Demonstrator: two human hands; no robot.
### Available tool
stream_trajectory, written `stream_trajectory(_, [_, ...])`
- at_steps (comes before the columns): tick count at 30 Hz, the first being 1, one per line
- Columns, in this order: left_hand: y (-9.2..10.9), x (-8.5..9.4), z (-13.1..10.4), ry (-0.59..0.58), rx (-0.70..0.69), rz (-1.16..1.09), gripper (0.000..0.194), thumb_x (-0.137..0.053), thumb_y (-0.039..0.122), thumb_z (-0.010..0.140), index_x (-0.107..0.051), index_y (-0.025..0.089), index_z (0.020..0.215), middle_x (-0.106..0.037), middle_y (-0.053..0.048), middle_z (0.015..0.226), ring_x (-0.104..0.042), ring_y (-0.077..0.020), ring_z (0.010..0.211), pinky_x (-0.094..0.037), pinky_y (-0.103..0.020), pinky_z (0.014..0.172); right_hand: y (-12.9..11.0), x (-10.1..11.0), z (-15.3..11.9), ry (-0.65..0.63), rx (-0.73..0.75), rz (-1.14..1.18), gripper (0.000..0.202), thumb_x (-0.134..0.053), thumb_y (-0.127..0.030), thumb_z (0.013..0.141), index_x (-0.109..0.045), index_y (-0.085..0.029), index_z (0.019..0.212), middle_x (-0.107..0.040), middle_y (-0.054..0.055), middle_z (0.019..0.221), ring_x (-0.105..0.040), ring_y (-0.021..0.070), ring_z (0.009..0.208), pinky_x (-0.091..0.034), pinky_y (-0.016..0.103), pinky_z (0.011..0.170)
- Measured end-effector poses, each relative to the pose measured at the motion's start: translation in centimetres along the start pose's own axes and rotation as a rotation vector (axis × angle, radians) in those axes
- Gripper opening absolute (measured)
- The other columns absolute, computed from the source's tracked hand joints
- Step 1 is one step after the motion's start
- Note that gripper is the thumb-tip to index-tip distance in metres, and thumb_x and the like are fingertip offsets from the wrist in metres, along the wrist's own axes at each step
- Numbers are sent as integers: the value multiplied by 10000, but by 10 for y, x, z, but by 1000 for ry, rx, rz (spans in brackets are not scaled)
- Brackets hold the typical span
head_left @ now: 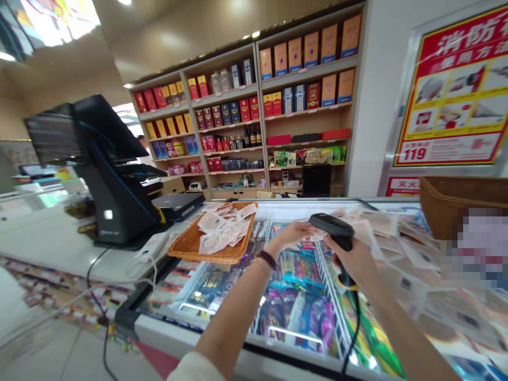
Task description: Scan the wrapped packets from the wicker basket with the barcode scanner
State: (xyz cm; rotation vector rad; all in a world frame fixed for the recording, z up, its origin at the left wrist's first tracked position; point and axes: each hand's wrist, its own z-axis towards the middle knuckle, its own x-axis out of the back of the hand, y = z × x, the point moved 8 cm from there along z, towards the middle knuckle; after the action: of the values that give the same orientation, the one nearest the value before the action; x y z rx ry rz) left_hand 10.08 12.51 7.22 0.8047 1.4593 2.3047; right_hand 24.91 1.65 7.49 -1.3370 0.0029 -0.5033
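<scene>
My right hand (354, 260) is wrapped round the handle of a black barcode scanner (332, 225), whose cable hangs down over the freezer. Just beneath the scanner's head, my left hand (294, 234) pinches a small clear packet (318, 236), mostly hidden by fingers and scanner. A bracelet circles the left wrist. Both hands are above the glass top of a chest freezer. To the left, an orange wicker basket (186, 247) holds several similar packets (220, 227). Many more clear packets (413, 280) with small labels lie spread over the glass on the right.
Bagged frozen goods (299, 270) show through the glass. A black point-of-sale terminal (115, 185) stands on the left counter, with a flat black box (178, 203) beside it. A brown basket (464, 198) sits at the right. Shelves (262, 121) of boxed goods line the back wall.
</scene>
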Motion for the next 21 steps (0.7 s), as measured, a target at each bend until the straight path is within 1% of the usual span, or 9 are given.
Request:
stream_trajectory(3, [12,62,-27,187,-4,48,294,-790,352,815,-825,138,1014,-811,-143,1103,-740,-282,1046,-557,-429,1026,-8,-15,3,-9,15,-9,410,-673,-625,726,-647,-218,684,-620,34,451,-615,211,418,-470,314,472])
stream_trajectory(7, [18,154,-80,554,76,264,161,-760,217,811,-812,178,958,-801,-130,1132,-726,-277,1070,-539,-430,1058,-21,-35,3,-23,19,4,367,-667,-579,741,-631,-227,645,-589,24,416,-609,211,407,-485,313,468])
stream_trajectory(10, [21,208,-130,781,205,559,296,-663,127,848,-761,158,1125,-742,-150,1292,-691,-269,1168,-498,-417,1103,-25,-52,4,-52,14,12,367,-680,-576,751,-631,-225,654,-624,37,457,-637,217,434,-505,312,491])
stream_trajectory(12, [20,230,-158,840,314,768,374,-643,117,861,-709,155,1228,-700,-157,1365,-641,-272,1269,-452,-416,1148,-26,-63,5,-67,18,33,360,-681,-572,758,-640,-220,691,-671,49,522,-646,215,447,-501,309,491])
stream_trajectory(14, [13,241,-178,840,434,916,428,-690,165,860,-665,139,1287,-665,-175,1408,-595,-303,1342,-413,-420,1174,-28,-75,6,-88,29,51,332,-676,-547,766,-644,-218,726,-714,60,594,-648,206,453,-491,303,491])
stream_trajectory(16, [-2,246,-192,797,596,992,493,-767,260,835,-644,110,1288,-642,-212,1422,-568,-366,1372,-406,-439,1162,-28,-86,4,-110,25,39,306,-667,-525,774,-637,-223,738,-730,65,626,-648,202,456,-480,300,492])
stream_trajectory(18, [-19,250,-201,727,786,1029,497,-781,341,828,-648,103,1244,-651,-245,1389,-584,-403,1347,-431,-456,1114,-27,-96,0,-141,14,5,295,-648,-523,794,-627,-236,732,-706,57,584,-654,214,462,-472,302,493])
stream_trajectory(20, [-30,254,-208,680,918,1057,414,-729,332,852,-661,119,1200,-683,-258,1321,-623,-393,1296,-448,-455,1070,-26,-104,-5,-177,18,-44,299,-627,-531,812,-621,-248,717,-662,44,517,-665,233,478,-470,307,501])
stream_trajectory(21, [-31,258,-211,676,946,1072,385,-705,304,854,-664,121,1190,-692,-267,1293,-634,-388,1279,-446,-457,1063,-25,-107,-8,-190,28,-73,303,-618,-534,818,-618,-252,708,-644,40,494,-670,241,487,-468,309,506])
